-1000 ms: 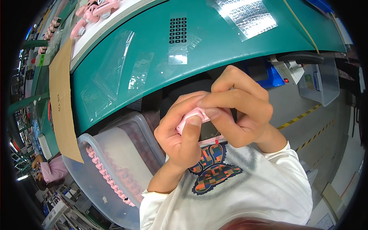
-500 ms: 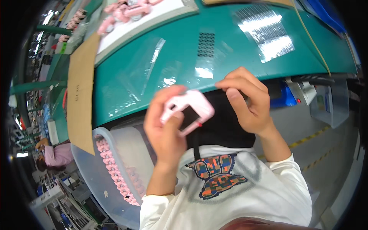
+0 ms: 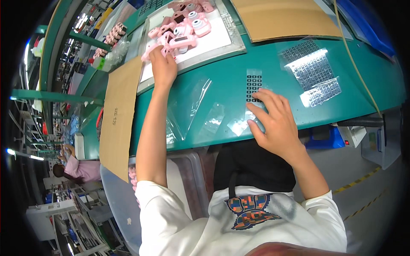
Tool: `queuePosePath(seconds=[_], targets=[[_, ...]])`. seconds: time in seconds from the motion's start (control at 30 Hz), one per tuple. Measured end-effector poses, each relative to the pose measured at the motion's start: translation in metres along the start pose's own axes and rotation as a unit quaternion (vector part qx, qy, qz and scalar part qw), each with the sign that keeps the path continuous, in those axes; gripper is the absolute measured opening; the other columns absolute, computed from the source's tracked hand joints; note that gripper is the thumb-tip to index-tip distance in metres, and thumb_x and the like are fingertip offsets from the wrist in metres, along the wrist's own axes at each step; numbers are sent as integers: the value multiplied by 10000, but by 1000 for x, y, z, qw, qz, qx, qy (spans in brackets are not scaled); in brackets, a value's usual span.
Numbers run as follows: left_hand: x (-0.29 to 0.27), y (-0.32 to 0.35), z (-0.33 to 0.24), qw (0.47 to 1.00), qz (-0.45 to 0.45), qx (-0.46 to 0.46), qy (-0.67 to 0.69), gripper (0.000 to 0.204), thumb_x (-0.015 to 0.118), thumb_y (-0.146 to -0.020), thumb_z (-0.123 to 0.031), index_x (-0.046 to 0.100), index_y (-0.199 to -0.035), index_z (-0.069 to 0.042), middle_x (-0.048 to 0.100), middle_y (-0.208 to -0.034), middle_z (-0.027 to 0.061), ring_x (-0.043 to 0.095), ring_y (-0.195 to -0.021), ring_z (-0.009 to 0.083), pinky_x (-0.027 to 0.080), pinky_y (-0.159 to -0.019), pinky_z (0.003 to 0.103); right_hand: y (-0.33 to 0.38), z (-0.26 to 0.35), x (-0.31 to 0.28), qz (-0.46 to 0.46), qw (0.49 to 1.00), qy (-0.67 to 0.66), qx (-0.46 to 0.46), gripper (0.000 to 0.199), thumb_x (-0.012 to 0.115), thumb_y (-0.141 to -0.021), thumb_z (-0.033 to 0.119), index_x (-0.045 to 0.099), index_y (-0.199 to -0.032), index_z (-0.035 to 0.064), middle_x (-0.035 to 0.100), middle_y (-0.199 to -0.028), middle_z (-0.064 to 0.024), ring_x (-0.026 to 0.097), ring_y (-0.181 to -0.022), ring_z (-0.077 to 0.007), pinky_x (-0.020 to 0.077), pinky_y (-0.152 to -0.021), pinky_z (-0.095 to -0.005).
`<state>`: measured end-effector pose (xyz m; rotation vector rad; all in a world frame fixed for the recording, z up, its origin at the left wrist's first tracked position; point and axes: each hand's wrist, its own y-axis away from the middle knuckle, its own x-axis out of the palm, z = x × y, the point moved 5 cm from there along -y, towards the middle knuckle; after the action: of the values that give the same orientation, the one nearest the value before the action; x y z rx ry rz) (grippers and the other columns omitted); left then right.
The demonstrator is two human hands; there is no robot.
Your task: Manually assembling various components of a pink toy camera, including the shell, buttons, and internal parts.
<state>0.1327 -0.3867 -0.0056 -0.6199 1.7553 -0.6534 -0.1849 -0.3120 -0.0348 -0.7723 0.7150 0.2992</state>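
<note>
At the near edge of a heap of pink toy cameras (image 3: 183,30), my left hand (image 3: 164,68) has its fingers bent around one pink toy camera (image 3: 149,52). That camera is partly hidden by the hand. My right hand (image 3: 277,123) is open, its fingers spread beside a clear sheet of small black stickers (image 3: 254,81) on the green tabletop (image 3: 230,64). Its fingertips are over the sheet's lower end, and whether they touch it I cannot tell. The heap rests on a white tray (image 3: 220,25) with a grey rim.
More sticker sheets (image 3: 314,70) lie to the right, crossed by glare. Clear plastic film (image 3: 188,115) lies between my arms. A cardboard flap (image 3: 121,111) stands at the left, above a translucent bin (image 3: 117,200). Cardboard (image 3: 290,19) and a yellow cord (image 3: 356,64) are at the far right.
My left hand has moved from in front of me up to the heap, where the camera it held is no longer distinct. My right hand has opened out and moved over the sticker sheet.
</note>
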Motion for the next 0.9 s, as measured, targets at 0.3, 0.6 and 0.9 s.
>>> queuePosePath(seconds=[0.3,0.6,0.9], targets=[[3,-7,10,995,-2,-102,17,417,454,-983,-229,533,-1305,23,571,-1290,222,542,-1176,373,399,-1028,466,0,-26,-7,-26,997,-18,71,327,651,-763,30,679,-1089,26,599,-1266,-112,544,-1218,-316,404,-1049,-411],[-53,41,-124,970,93,-111,197,300,538,-933,-127,611,-1190,9,639,-1171,150,577,-1074,268,421,-992,379,13,-24,-12,87,994,-61,25,258,685,-752,50,688,-1010,54,643,-1203,-67,579,-1153,-278,391,-1060,-433],[-34,148,-221,958,245,40,145,440,664,-846,-104,592,-1261,22,591,-1368,143,556,-1303,297,428,-1023,400,22,1,-28,75,995,-63,-36,208,689,-791,95,693,-998,76,662,-1169,-30,580,-1132,-242,381,-1064,-434]])
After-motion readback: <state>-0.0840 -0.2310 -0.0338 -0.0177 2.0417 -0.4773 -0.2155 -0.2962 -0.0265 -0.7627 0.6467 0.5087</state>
